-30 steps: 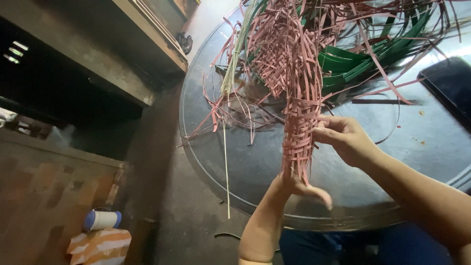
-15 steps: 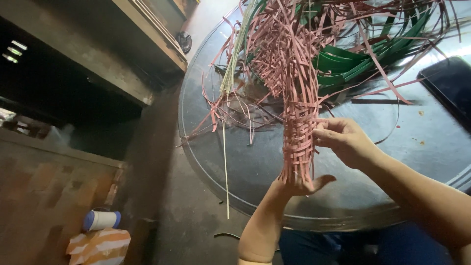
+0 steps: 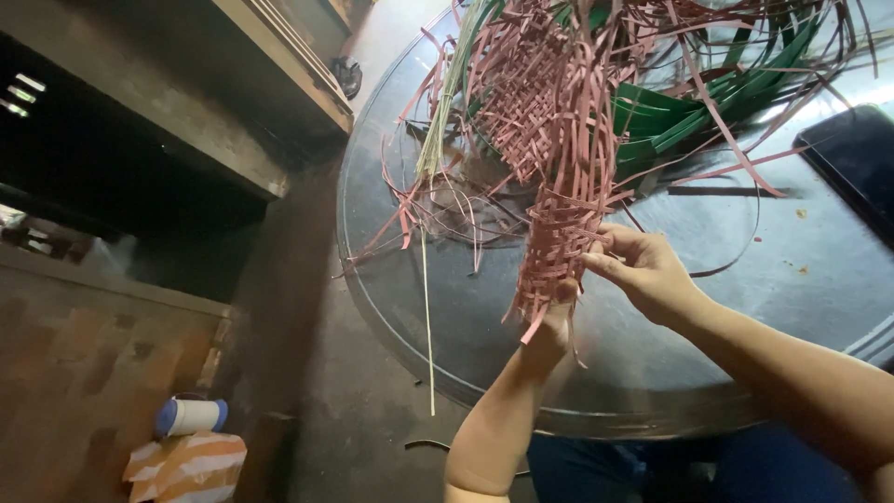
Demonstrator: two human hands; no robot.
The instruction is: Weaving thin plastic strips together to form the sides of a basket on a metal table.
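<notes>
A half-woven piece of pink strips (image 3: 559, 186) stands upright over a round grey metal table (image 3: 670, 373). My left hand (image 3: 551, 328) grips its lower end from below, mostly hidden behind the weave. My right hand (image 3: 643, 268) pinches the strips at the weave's right edge, fingers closed on them. Loose pink strips fan out from the top of the piece. Green strips (image 3: 708, 107) lie behind it on the table.
A pale thin reed (image 3: 426, 307) hangs over the table's left edge. A dark flat slab (image 3: 857, 163) lies at the right. A wooden bench (image 3: 233, 102) runs along the left. A spool of white thread with blue ends (image 3: 191, 415) rests on orange-striped cloth (image 3: 186, 466).
My left hand has closed up under the lower end of the weave; its fingers were spread a second ago. My right hand stays at the weave's right edge.
</notes>
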